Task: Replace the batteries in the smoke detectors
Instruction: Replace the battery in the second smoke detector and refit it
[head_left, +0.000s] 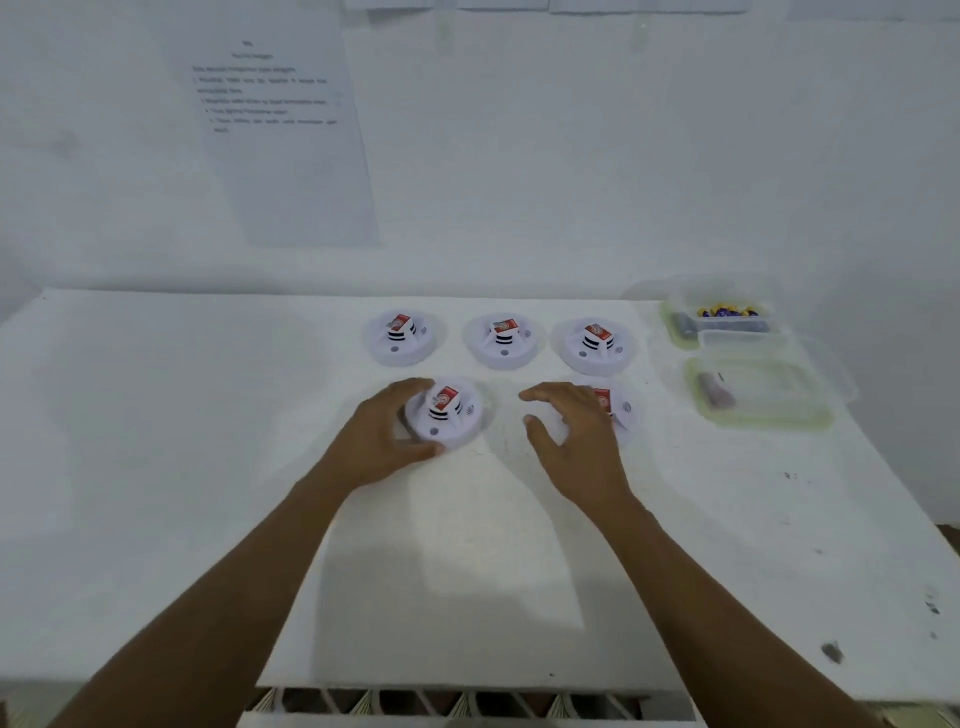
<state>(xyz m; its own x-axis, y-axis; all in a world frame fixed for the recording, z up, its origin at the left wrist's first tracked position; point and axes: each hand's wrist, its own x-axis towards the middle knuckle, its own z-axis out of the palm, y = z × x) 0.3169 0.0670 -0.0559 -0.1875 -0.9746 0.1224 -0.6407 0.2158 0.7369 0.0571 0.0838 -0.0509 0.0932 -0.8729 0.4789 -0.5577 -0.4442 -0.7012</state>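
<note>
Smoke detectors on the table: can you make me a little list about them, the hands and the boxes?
smoke detectors: five, three in the back row, two in front
left hand: grips the front left detector
right hand: fingers spread, over the front right detector; contact unclear
far container: batteries inside
near container: a dark item, too blurry to name
table: white
</note>
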